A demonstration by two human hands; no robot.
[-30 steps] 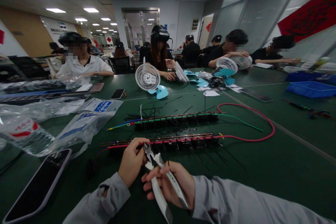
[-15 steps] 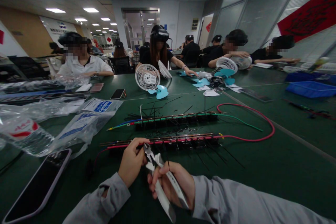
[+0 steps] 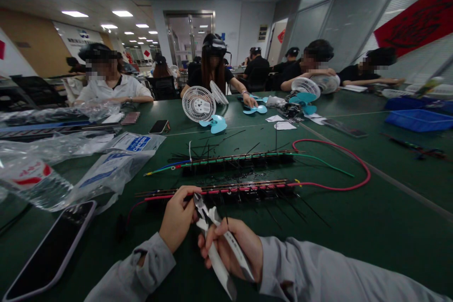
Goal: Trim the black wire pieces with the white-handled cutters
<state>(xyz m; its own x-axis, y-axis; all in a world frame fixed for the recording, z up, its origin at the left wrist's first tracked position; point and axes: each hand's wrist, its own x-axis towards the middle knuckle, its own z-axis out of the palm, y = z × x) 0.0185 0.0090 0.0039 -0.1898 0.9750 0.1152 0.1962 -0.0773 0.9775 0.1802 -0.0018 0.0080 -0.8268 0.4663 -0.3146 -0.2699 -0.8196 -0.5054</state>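
My right hand (image 3: 233, 245) is wrapped round the white and grey handles of a pair of diagonal cutting pliers (image 3: 222, 250). The pliers' metal jaws point up and away, close to the fingertips of my left hand (image 3: 179, 217). Those left fingers are pinched together at the near wire bundle (image 3: 247, 188), and what lies between them is hidden. This bundle has a red wire along a dark strip, with black cable ties round it and long tails sticking out. Behind it lies a second bundle (image 3: 237, 158) with green and blue wires and more ties.
A phone (image 3: 53, 250), water bottle (image 3: 35, 179) and plastic bags (image 3: 120, 160) lie on the left. A red cable (image 3: 366, 170) loops on the right. Fan guards (image 3: 198, 104), blue fan blades (image 3: 217, 124) and a blue tray (image 3: 421, 120) stand further back. Co-workers sit across the table.
Across the table, a co-worker's hand has moved nearer and slightly left, and a light-blue fan blade there has shifted left with it. My hands and the pliers look unmoved.
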